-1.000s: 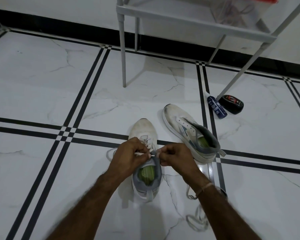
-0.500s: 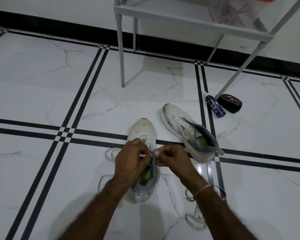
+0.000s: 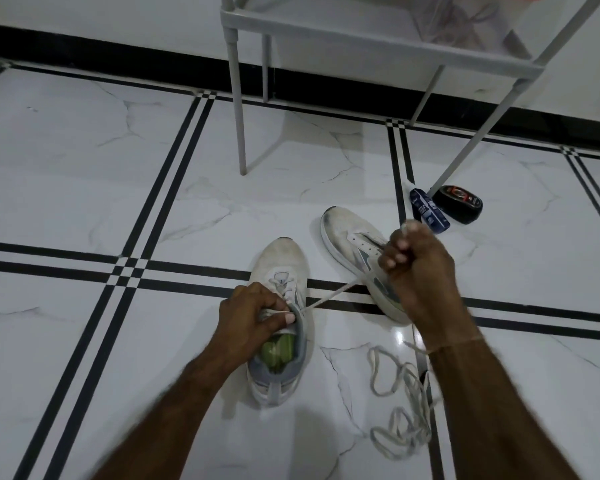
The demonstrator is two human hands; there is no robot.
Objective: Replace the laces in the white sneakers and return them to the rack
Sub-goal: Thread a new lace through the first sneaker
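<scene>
Two white sneakers stand on the tiled floor. The near sneaker [image 3: 280, 265], with a green insole, points away from me. My left hand [image 3: 253, 317] grips its tongue and laces at the top eyelets. My right hand [image 3: 414, 268] is raised to the right and holds a white lace [image 3: 329, 297], which runs taut from the near sneaker's eyelets. The second sneaker [image 3: 347, 233] lies angled behind my right hand, partly hidden, with no lace visible in its eyelets. A loose lace [image 3: 400, 424] lies in a heap on the floor under my right forearm.
A grey shoe rack [image 3: 378, 39] stands against the back wall, its legs [image 3: 238, 109] on the floor ahead. A blue tube [image 3: 428, 211] and a black polish tin [image 3: 459, 204] lie by the rack's right leg.
My right hand has pulled away up and to the right, drawing the lace out taut. My left hand stays on the near sneaker's tongue.
</scene>
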